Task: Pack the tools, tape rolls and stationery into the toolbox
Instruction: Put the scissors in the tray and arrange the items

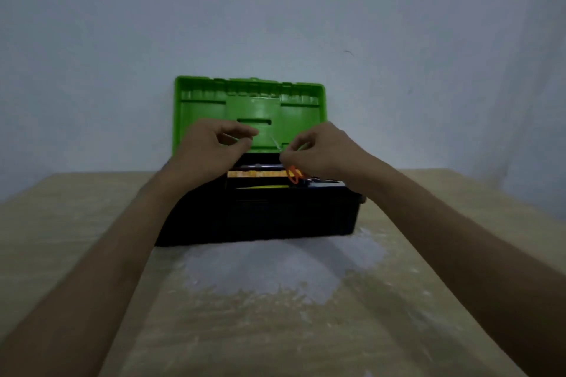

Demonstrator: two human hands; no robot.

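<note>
Left hand (214,144) and right hand (318,153) each pinching a thin strand (274,142), open toolbox (260,214) beneath them, orange bands (295,176) just under right hand

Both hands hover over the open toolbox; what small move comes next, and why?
Likely lower the thin strand into the toolbox and release it: the left hand and right hand both pinch it just above the open compartment.

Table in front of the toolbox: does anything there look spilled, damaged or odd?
Yes. A whitish, grainy patch spreads over the wooden table, reaching the front of the black toolbox. It may be spilled powder or wear; I cannot tell. The left hand and right hand pinch a thin greenish strip over the open box.
</note>
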